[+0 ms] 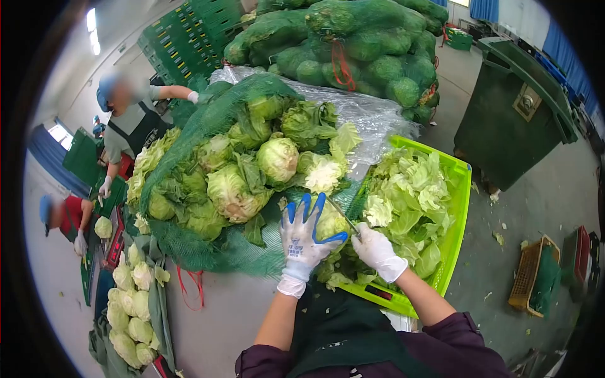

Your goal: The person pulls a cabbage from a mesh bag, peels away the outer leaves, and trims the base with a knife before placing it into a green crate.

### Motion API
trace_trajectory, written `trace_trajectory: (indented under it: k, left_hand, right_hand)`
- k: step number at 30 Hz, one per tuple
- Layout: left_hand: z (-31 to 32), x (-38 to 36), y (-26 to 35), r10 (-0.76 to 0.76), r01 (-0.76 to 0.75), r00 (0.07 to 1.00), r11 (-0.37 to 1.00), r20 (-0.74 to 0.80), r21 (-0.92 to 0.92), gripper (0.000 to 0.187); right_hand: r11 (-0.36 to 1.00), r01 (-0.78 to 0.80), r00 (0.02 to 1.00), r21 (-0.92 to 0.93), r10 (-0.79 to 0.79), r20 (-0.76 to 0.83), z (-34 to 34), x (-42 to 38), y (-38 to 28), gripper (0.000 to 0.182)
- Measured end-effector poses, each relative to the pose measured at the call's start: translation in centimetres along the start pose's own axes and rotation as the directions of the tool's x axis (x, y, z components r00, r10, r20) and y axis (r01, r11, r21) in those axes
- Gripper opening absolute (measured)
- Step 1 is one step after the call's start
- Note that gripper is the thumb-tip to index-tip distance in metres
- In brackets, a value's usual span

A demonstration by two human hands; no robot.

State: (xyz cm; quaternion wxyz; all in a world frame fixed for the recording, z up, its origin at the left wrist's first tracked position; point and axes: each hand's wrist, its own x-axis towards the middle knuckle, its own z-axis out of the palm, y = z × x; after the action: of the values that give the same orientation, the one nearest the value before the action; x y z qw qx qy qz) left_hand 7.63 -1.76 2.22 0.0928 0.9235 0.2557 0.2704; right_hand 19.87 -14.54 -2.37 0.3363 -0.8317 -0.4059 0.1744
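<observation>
My left hand [305, 236], in a white glove with blue fingertips, is spread wide with its fingers stretched out. A pale green cabbage [331, 222] lies between its thumb and forefinger, partly hidden. My right hand [378, 251], in a thin white glove, is closed around a knife [342, 213] whose narrow blade slants over that cabbage; the handle is hidden. Just beyond, a trimmed cabbage with a whitish side [324, 174] sits near more cabbages [277, 159] on an opened green mesh bag [189, 244]. Loose cabbage leaves [413, 201] fill a lime-green crate [463, 208] at my right.
Full mesh sacks of cabbages [372, 57] are piled behind clear plastic sheeting [378, 116]. A dark green bin [504, 113] stands right, a yellow basket [526, 280] below it. Peeled cabbages [132, 309] lie at left. Two co-workers [135, 126] [72, 217] stand on the left.
</observation>
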Motion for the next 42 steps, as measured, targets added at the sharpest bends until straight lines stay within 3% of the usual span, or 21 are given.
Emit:
trace_trajectory:
  k: [6, 9, 12, 13, 14, 16, 17, 19, 20, 22, 24, 28, 31, 32, 33, 34, 36, 38, 40, 41, 42]
  left_hand:
    - [0.4, 0.0, -0.7, 0.01, -0.01, 0.999, 1.0, -0.043, 0.003, 0.084]
    - [0.5, 0.6, -1.6, 0.024, -0.042, 0.992, 0.987, -0.122, -0.154, 0.075]
    - [1.3, 2.1, -4.0, 0.029, -0.042, 0.997, 0.981, -0.068, -0.192, 0.073]
    - [1.7, 2.4, -5.2, -0.06, 0.039, 0.996, 0.955, -0.06, -0.294, 0.074]
    - [1.5, 3.7, -6.1, -0.142, 0.155, 0.988, 0.884, 0.061, -0.441, 0.064]
    - [0.8, 5.8, -8.0, -0.297, 0.466, 0.874, 0.29, 0.384, -0.836, 0.052]
    - [1.3, 6.2, -9.0, -0.295, 0.46, 0.878, 0.295, 0.378, -0.837, 0.052]
    - [2.6, 6.3, -11.2, -0.262, 0.495, 0.832, -0.048, 0.489, -0.868, 0.043]
    - [1.7, 6.3, -8.5, -0.341, 0.45, 0.858, 0.134, 0.385, -0.883, 0.051]
    - [1.8, 4.8, -5.9, -0.366, 0.358, 0.924, 0.717, 0.115, -0.598, 0.061]
    - [1.3, 3.5, -3.1, -0.154, 0.138, 0.985, 0.976, -0.083, -0.17, 0.061]
    - [2.1, 3.4, -4.3, -0.186, 0.153, 0.978, 0.945, -0.09, -0.289, 0.065]
    - [1.8, 3.7, -3.7, -0.234, 0.202, 0.967, 0.942, -0.095, -0.267, 0.065]
    - [1.7, 3.7, -3.3, -0.257, 0.227, 0.963, 0.939, -0.087, -0.26, 0.066]
    - [1.8, 3.5, -3.0, -0.25, 0.218, 0.964, 0.939, -0.094, -0.268, 0.066]
    - [2.0, 2.7, -2.7, -0.186, 0.143, 0.97, 0.958, -0.157, -0.249, 0.066]
    - [1.8, 0.6, -3.1, -0.096, 0.048, 0.974, 0.973, -0.206, -0.226, 0.07]
    - [1.9, -1.7, -4.6, -0.137, 0.053, 0.966, 0.935, -0.219, -0.35, 0.072]
    - [2.3, -3.2, -6.9, -0.285, 0.099, 0.95, 0.671, -0.132, -0.735, 0.065]
    - [1.2, -3.6, -6.3, -0.385, 0.178, 0.923, 0.403, 0.01, -0.898, 0.052]
    - [-0.9, -3.4, -5.6, -0.405, 0.243, 0.912, 0.403, 0.066, -0.882, 0.049]
  right_hand:
    - [0.989, 0.117, 0.993, -0.092, -0.119, -0.01, 2.6, 0.3, 1.3, 0.013]
    - [0.976, 0.132, 0.99, -0.174, -0.138, -0.025, 4.1, -0.2, 2.2, 0.009]
    - [0.949, 0.135, 0.984, -0.286, -0.161, -0.072, 5.7, 0.8, 1.8, 0.008]
    - [0.972, 0.186, 0.964, -0.145, -0.209, -0.163, 6.1, 1.4, 1.7, 0.008]
    - [0.978, 0.169, 0.972, -0.118, -0.186, -0.146, 6.1, 2.4, 0.9, 0.008]
    - [0.941, 0.305, 0.921, -0.149, -0.331, -0.204, 7.3, 5.2, 0.6, 0.008]
    - [0.939, 0.309, 0.918, -0.148, -0.335, -0.21, 7.2, 6.2, 0.5, 0.008]
    - [0.938, 0.29, 0.933, -0.19, -0.321, -0.162, 7.2, 7.5, 0.0, 0.01]
    - [0.964, 0.19, 0.976, -0.188, -0.206, -0.069, 6.2, 7.3, -0.5, 0.007]
    - [0.976, 0.156, 0.985, -0.155, -0.164, -0.045, 6.0, 6.4, 1.1, 0.009]
    - [0.977, 0.091, 0.996, -0.194, -0.088, 0.025, 4.6, 5.2, 0.7, 0.011]
    - [0.983, 0.022, 1.0, -0.182, -0.018, 0.021, 5.2, 5.6, 1.0, 0.016]
    - [0.974, 0.131, 0.984, -0.183, -0.15, -0.095, 5.8, 6.2, 1.4, 0.016]
    - [0.976, -0.161, 0.978, 0.148, 0.137, 0.16, 4.8, 6.0, 0.3, 0.015]
    - [0.788, -0.495, 0.829, 0.366, 0.302, 0.471, 3.8, 6.1, -0.4, 0.016]
    - [0.635, -0.683, 0.672, 0.361, 0.352, 0.652, 3.1, 6.6, -0.1, 0.017]
    - [0.623, -0.617, 0.776, 0.482, 0.38, 0.503, 4.8, 5.4, 0.2, 0.016]
    - [0.659, -0.588, 0.791, 0.469, 0.348, 0.504, 6.5, 4.3, 0.6, 0.008]
    - [0.834, -0.418, 0.906, 0.361, 0.352, 0.236, 7.3, 4.0, -0.1, 0.019]
    - [0.837, -0.414, 0.907, 0.359, 0.345, 0.241, 7.2, 3.9, -0.6, 0.019]
    - [0.917, -0.307, 0.948, 0.256, 0.271, 0.167, 7.0, 3.4, -1.3, 0.033]
